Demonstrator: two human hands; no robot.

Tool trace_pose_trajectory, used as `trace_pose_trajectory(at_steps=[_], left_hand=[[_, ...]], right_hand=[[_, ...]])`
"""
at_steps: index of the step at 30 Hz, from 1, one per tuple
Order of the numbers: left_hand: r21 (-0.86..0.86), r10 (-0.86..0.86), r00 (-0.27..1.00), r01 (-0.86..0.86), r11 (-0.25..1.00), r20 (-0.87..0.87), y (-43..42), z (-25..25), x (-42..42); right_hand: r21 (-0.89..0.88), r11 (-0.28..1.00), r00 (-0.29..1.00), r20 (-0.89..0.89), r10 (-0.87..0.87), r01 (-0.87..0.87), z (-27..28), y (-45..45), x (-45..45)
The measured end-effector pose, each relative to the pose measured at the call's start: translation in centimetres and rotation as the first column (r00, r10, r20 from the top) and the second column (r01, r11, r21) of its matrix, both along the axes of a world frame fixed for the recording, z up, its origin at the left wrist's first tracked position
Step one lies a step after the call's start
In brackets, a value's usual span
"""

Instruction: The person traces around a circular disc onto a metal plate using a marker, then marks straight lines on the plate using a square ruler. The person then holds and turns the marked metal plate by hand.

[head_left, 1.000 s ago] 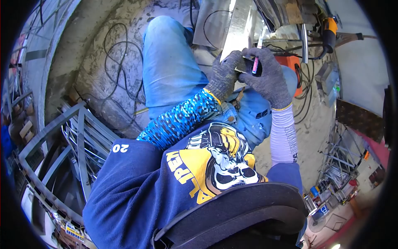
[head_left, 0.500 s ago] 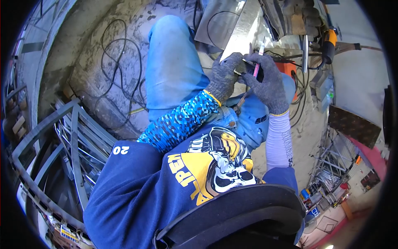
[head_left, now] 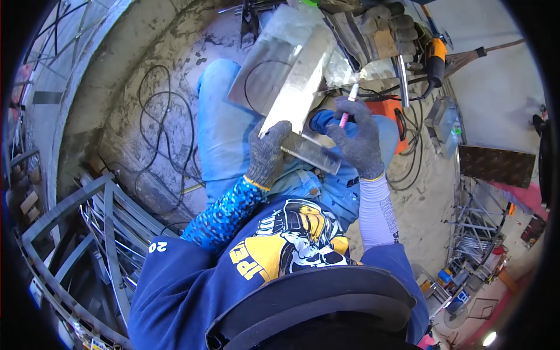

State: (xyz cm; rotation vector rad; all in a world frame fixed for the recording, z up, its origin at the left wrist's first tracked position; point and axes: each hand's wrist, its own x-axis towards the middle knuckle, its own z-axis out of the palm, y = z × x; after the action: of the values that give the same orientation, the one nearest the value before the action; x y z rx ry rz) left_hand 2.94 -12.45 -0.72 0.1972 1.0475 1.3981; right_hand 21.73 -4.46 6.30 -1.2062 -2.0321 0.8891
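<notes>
Head: strip (head_left: 315,154) end in left hand (head_left: 269,151), marker (head_left: 349,105) in right hand (head_left: 359,143).

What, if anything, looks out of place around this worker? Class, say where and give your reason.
The black cable lies in loose, crossing loops on the dusty floor, beside the left leg; uncoiled, it looks untidy. Nothing looks freshly spilled.

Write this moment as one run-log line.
left hand: holding metal strip | right hand: holding marker | marker: apart from metal strip | bright metal sheet: extends ahead of left hand
</notes>
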Motion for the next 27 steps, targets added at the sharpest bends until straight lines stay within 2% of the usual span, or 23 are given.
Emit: trace_pose_trajectory(at_steps=[1, 3, 5, 8, 9, 11, 15, 17, 20, 22, 25, 27], left_hand=[[-0.007, -0.001, 1.000, 0.001, 1.000, -0.007, -0.4, 0.0, -0.2], [0.010, -0.106, 0.994, 0.106, 0.994, -0.020, -1.7, 0.6, -0.5], [-0.020, -0.167, 0.986, 0.166, 0.986, -0.020, -1.9, 1.4, -0.7], [-0.005, -0.198, 0.980, 0.198, 0.980, -0.028, -0.9, 1.6, -0.5], [-0.004, -0.202, 0.979, 0.202, 0.979, -0.027, -0.6, 0.9, -0.6], [0.044, -0.259, 0.959, 0.265, 0.963, -0.119, -0.2, -0.1, -0.9], [0.081, -0.256, 0.957, 0.268, 0.960, -0.136, 0.8, 0.2, -1.6], [0.068, -0.359, 0.926, 0.368, 0.927, -0.115, 1.8, 0.3, -1.9], [0.036, -0.295, 0.955, 0.296, 0.955, -0.017, 3.2, -1.1, -0.7], [0.021, -0.268, 0.963, 0.268, 0.963, 0.002, 3.7, -1.4, -0.3], [0.009, -0.225, 0.974, 0.225, 0.974, 0.011, 3.4, -1.3, 0.2], [0.018, -0.120, 0.993, 0.120, 0.993, 0.013, 3.2, -1.6, 0.6]], right_hand=[[-0.007, 1.000, 1.000, -0.007, -0.001, 0.001, -0.2, 0.0, 0.4], [0.187, 0.981, 0.998, 0.041, -0.050, 0.041, -0.3, 0.1, 0.7], [0.170, 0.983, 0.995, 0.058, -0.086, 0.075, 0.1, 0.3, 0.3], [0.366, 0.927, 0.994, 0.104, 0.042, -0.078, -0.1, 1.8, 0.1], [0.367, 0.927, 0.994, 0.105, 0.037, -0.074, 0.1, 2.4, -0.2], [0.244, 0.961, 0.990, 0.077, 0.116, -0.131, 0.4, 3.6, -1.2], [0.165, 0.970, 0.980, 0.121, 0.157, -0.176, -0.7, 6.3, -0.9], [0.201, 0.960, 0.974, 0.160, 0.162, -0.193, -0.9, 7.5, -0.9], [0.197, 0.965, 0.970, 0.202, 0.135, -0.175, -1.6, 8.6, -0.9], [0.267, 0.954, 0.977, 0.192, 0.088, -0.138, -2.6, 9.2, -0.5], [0.242, 0.965, 0.982, 0.182, 0.058, -0.102, -3.2, 9.4, -0.8], [0.268, 0.957, 0.970, 0.238, 0.046, -0.111, -3.1, 9.6, -0.9]])
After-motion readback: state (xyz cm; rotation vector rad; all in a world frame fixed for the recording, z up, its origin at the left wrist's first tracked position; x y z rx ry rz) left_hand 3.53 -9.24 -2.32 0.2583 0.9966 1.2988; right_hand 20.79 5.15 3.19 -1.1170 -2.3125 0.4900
